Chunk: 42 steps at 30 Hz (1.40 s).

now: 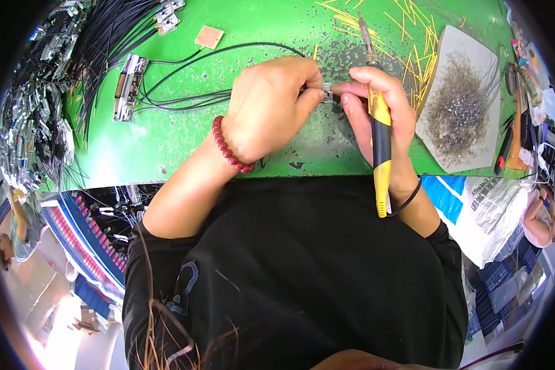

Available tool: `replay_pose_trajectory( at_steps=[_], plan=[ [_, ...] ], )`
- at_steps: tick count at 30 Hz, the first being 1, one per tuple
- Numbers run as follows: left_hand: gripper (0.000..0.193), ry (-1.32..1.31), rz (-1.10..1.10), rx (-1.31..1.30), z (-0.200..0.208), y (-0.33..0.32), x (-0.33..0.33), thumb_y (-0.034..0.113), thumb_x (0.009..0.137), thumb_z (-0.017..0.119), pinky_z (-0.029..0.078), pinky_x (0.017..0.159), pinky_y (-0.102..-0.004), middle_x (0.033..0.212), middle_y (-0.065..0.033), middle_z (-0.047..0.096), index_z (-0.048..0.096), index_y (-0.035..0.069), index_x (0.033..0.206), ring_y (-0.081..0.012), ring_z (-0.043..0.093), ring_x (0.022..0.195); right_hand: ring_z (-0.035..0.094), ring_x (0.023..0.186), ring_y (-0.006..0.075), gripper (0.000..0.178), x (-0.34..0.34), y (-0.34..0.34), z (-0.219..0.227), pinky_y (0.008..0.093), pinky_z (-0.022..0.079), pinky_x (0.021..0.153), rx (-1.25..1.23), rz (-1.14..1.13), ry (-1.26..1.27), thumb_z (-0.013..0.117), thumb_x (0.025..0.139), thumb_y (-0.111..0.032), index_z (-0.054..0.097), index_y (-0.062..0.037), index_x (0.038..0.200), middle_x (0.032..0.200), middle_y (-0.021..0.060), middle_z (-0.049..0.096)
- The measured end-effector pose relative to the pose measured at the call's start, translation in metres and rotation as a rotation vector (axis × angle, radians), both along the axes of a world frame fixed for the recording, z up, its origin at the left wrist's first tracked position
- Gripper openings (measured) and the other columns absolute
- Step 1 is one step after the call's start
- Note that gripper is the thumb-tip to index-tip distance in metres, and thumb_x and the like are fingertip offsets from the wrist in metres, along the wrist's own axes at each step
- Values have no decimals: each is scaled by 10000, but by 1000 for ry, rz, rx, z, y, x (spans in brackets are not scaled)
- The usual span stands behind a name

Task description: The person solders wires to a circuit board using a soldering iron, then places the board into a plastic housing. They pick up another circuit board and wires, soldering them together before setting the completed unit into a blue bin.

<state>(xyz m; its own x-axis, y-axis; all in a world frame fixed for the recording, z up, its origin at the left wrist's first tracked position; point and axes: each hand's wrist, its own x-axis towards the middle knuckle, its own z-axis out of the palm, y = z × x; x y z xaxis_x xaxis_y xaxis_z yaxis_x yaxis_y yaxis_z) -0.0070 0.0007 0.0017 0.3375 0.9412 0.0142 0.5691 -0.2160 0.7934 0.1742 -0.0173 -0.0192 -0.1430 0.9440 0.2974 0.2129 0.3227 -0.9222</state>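
Head view shows both bare hands close together over a green worktable with worn paint (117,157). The left hand (268,105) is curled, its thumb and forefinger appearing to pinch a small silvery metal piece (327,92). The right hand (402,126) is partly closed around a yellow-and-black soldering iron (382,139); its thumb and forefinger come to the other side of this piece, but whether they touch it I cannot tell. So the piece lies between the two hands, at the fingertips, while the iron's tip points away from it. Thin black cables (253,44) run from near the left hand, some of them to a silver rectangular metal module (129,89). Farther out, a bundle of black cables (114,31) and a big heap of silvery parts (34,117) lie on the left, perhaps units already handled; on the right are thin yellow strips (423,80) and a pale board (441,145) bearing dark residue (459,111). In my judgement, work on this one piece is not finished, though its joint is too small and hidden to check.
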Motion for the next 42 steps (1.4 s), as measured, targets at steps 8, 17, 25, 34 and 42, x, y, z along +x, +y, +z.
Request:
replay_pose_trajectory(
  at_steps=[8,17,25,34,42],
  plan=[
    [90,10,12,0,0,-1,1,139,777,636,485,623,-425,746,-122,622,605,55,767,-333,613,720,698,832,152,334,2,-4,2,237,534,679,-17,-27,13,651,791,110,607,-44,1084,935,115,667],
    [68,29,-16,56,0,-2,1,41,757,665,486,600,-323,720,-103,617,606,11,773,-245,610,658,677,727,128,361,-4,8,2,233,512,615,158,9,-52,661,785,88,600,-62,1107,828,75,675],
    [72,-55,8,24,-3,-7,-1,40,757,674,498,627,-317,774,-100,643,623,7,796,-247,624,691,582,603,68,361,-3,7,4,204,453,549,-5,93,-98,646,803,73,589,-74,1128,702,8,617],
    [78,75,45,93,-3,-10,5,28,727,671,513,657,-312,822,-100,665,596,9,713,-245,649,738,562,625,79,493,37,-18,20,205,440,578,-266,63,119,591,931,-327,506,-5,1294,788,78,667],
    [95,154,66,124,-2,-9,12,5,703,667,508,634,-314,795,-96,655,575,11,682,-248,643,724,510,605,86,442,51,-35,5,204,391,534,-130,-145,134,618,854,-309,586,90,1038,803,84,594]
  ],
)
